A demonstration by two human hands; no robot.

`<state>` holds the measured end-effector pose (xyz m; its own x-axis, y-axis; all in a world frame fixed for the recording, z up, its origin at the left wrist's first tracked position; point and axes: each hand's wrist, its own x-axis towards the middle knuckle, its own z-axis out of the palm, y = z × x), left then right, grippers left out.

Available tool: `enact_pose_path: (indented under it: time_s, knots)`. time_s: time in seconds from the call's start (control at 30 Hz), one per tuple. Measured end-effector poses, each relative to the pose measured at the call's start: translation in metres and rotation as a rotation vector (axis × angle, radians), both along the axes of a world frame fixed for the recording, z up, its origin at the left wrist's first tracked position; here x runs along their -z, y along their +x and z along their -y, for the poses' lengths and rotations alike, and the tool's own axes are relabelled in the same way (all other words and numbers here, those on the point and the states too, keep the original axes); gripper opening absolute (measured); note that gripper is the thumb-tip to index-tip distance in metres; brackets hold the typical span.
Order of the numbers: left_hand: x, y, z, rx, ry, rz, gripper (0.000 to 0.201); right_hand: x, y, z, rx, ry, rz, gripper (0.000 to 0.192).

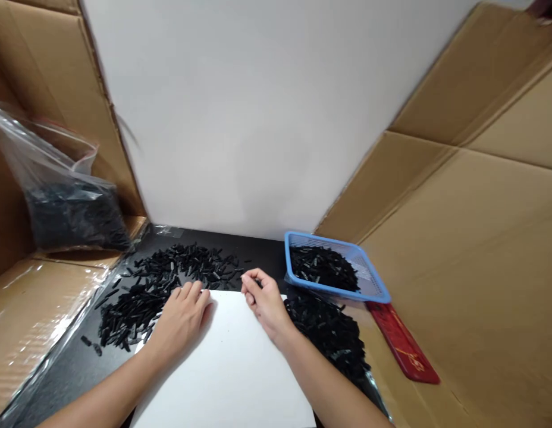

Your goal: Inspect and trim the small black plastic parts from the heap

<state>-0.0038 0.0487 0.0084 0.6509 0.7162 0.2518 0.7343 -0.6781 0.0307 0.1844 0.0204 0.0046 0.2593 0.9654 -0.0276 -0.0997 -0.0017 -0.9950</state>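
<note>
My left hand (183, 316) lies palm down over the far left edge of a white board (235, 368), fingers spread a little and fingertips near a loose pile of small, black, elongated pieces (137, 306). What its fingertips touch is hidden. Above the board's far edge, my right hand (264, 300) is closed, thumb and forefinger pinched together. Anything inside that pinch is too small to make out. Beside my right wrist lies a second heap of black pieces (333, 336).
A blue plastic basket (378, 288) holding more black pieces stands at the back right, next to a red flat packet (405, 345). At left a clear zip bag (75, 208) with dark contents leans on cardboard (48, 53). A white wall (267, 119) rises behind.
</note>
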Motion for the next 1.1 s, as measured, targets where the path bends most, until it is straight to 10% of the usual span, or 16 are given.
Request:
enact_pose_path:
  time_s: [0.23, 0.47, 0.77, 1.1]
  knots:
    - [0.005, -0.004, -0.011, 0.021, -0.159, 0.257, 0.025, -0.039, 0.131, -0.01, 0.396, 0.199, 0.568, 0.016]
    - [-0.01, -0.011, -0.012, 0.031, -0.258, 0.439, 0.027, -0.03, 0.189, -0.002, 0.334, 0.18, 0.926, 0.017]
    - [-0.04, -0.073, -0.006, -0.07, -0.355, 0.567, 0.036, -0.026, 0.178, 0.026, 0.374, 0.206, 1.018, 0.036]
    - [0.021, -0.132, 0.023, -0.443, -0.07, 0.026, 0.083, 0.014, 0.036, 0.007, -0.054, 0.111, 1.035, 0.048]
